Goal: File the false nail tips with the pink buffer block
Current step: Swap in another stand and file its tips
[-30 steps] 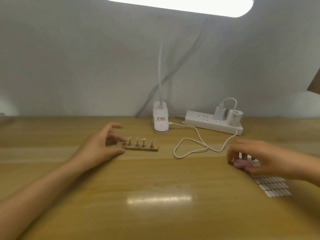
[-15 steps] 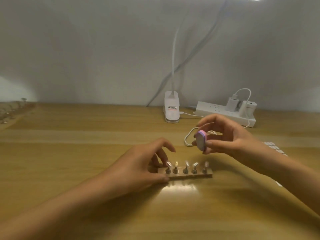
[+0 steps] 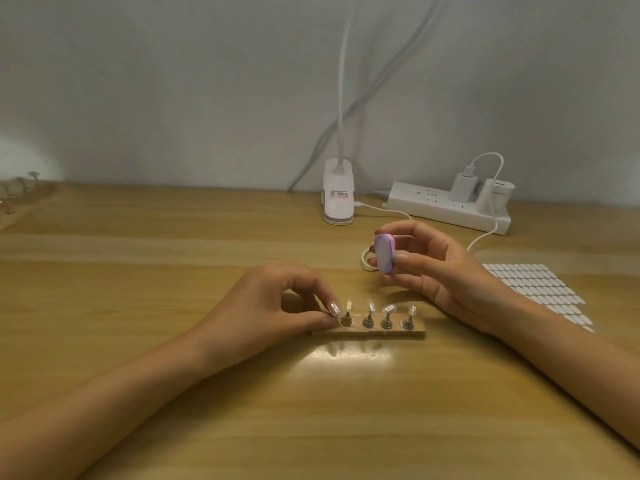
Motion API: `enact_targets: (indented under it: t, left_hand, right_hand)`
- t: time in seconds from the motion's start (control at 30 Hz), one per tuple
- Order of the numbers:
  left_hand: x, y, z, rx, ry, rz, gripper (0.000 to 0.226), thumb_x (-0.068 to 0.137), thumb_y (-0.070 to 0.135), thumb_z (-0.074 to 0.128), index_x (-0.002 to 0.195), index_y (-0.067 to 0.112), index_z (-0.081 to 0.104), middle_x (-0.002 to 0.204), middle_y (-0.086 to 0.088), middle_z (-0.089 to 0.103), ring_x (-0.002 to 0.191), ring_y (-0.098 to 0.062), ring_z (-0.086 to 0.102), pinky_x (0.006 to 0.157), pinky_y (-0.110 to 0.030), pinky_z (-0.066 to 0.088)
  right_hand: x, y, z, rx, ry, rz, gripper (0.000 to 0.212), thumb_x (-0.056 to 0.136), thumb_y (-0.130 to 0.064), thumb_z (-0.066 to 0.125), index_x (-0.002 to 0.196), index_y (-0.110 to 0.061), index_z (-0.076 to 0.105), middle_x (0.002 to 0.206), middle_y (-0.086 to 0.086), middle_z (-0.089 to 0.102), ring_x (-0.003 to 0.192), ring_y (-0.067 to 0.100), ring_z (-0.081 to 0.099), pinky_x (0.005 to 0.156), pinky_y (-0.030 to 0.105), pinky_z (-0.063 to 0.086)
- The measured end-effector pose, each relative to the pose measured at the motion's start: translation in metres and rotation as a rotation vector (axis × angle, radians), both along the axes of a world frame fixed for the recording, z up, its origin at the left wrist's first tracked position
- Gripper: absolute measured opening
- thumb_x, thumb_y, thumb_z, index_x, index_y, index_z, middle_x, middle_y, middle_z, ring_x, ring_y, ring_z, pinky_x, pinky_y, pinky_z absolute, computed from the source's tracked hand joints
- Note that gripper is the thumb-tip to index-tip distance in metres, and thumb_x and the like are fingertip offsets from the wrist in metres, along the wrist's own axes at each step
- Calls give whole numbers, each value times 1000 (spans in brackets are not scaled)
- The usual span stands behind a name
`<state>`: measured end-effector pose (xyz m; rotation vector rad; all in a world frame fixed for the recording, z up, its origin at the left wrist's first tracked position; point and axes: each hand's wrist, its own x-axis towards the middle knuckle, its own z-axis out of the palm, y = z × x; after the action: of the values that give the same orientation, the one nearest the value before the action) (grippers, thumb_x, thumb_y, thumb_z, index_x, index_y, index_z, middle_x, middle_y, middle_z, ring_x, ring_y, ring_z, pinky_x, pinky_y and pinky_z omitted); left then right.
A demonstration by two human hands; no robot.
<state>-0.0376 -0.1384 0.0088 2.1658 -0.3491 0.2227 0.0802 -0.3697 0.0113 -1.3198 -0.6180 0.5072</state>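
A small wooden strip (image 3: 377,332) lies on the table in the middle, with several clear false nail tips on little metal stands, such as the one at its right end (image 3: 411,310). My left hand (image 3: 273,306) pinches the leftmost nail tip (image 3: 334,310) between thumb and forefinger. My right hand (image 3: 440,271) holds the pink and purple oval buffer block (image 3: 385,253) upright by its edges, above and behind the strip, apart from the nail tips.
A white clip lamp base (image 3: 338,199) and a white power strip (image 3: 446,206) with plugs stand at the back by the wall; a white cable (image 3: 485,233) loops behind my right hand. A sheet of white oval stickers (image 3: 540,289) lies at right. More stands (image 3: 20,188) sit far left.
The wooden strip has come nearer me with my left hand, whose fingers now pinch the leftmost nail tip. My right hand picked up the buffer block and brought it over the strip.
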Motion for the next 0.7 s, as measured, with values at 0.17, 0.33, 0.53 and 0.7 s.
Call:
enact_targets:
  t: [0.17,0.33,0.53,0.7]
  left_hand:
    - [-8,-2,2,243,-237,-54,20,83,9,81,84,26,69,88,12,71,88,-8,67,73,-7,41]
    - [-3,-3,18,-59,-90,95,9,89,22,73,85,28,68,95,15,76,88,-5,72,72,-17,54]
    - [3,-9,5,-63,122,77,14,89,8,73,83,20,69,91,8,78,85,-5,73,77,-19,53]
    - [-3,-7,0,-14,91,-60,18,87,1,74,82,17,69,81,13,73,69,5,65,64,-6,43]
  right_hand:
    - [0,0,-1,-19,-32,0,34,73,-20,78,105,-27,75,105,2,73,101,23,72,78,25,58]
    - [0,1,0,-9,-17,0,33,79,-15,73,111,-22,71,105,2,74,98,19,72,77,24,58]
    - [-8,1,-3,-166,-205,-5,39,95,-16,62,131,-30,58,119,-2,62,105,25,72,74,30,61]
    - [-17,-3,1,-271,-359,35,41,99,-19,56,136,-36,49,119,-9,57,103,20,72,67,25,60]
